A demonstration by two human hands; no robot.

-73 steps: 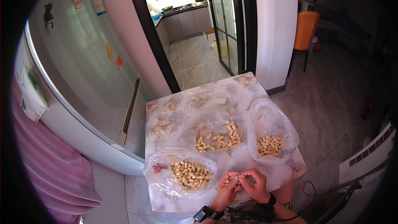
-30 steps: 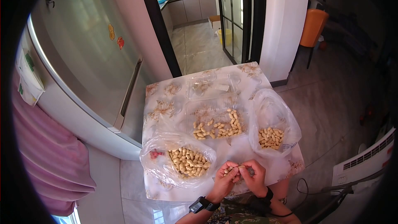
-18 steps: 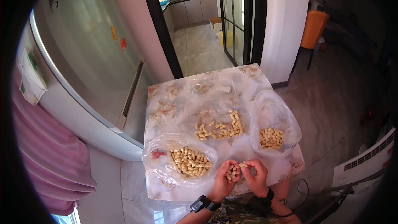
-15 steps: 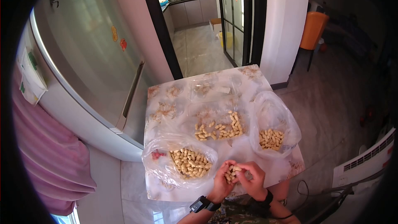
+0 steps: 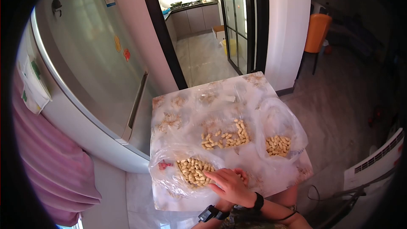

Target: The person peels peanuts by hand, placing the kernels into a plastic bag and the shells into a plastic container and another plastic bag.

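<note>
My right hand (image 5: 233, 186) reaches left across my left hand, its fingers apart at the right edge of the peanuts (image 5: 193, 171) in the left plastic bag (image 5: 163, 182). Nothing shows gripped between those fingers. My left hand (image 5: 243, 174) is mostly hidden behind the right one. Its curled fingertips show, with a bit of peanut in the cupped palm. Beyond the hands, a clear plastic tray (image 5: 203, 121) holds scattered peanuts (image 5: 229, 139). On the right, another plastic bag (image 5: 271, 116) stands open with a pile of peanuts (image 5: 278, 146) in it.
A floral cloth covers the table (image 5: 169, 121). Another clear container (image 5: 216, 95) lies near its far edge. To the left is a tall fridge (image 5: 93, 59); a white slatted appliance (image 5: 375, 161) stands at the right. An orange chair (image 5: 318, 34) is farther back.
My right hand has left the peanuts in my left palm and moved left to the left bag, covering much of my left hand. The view has shifted slightly.
</note>
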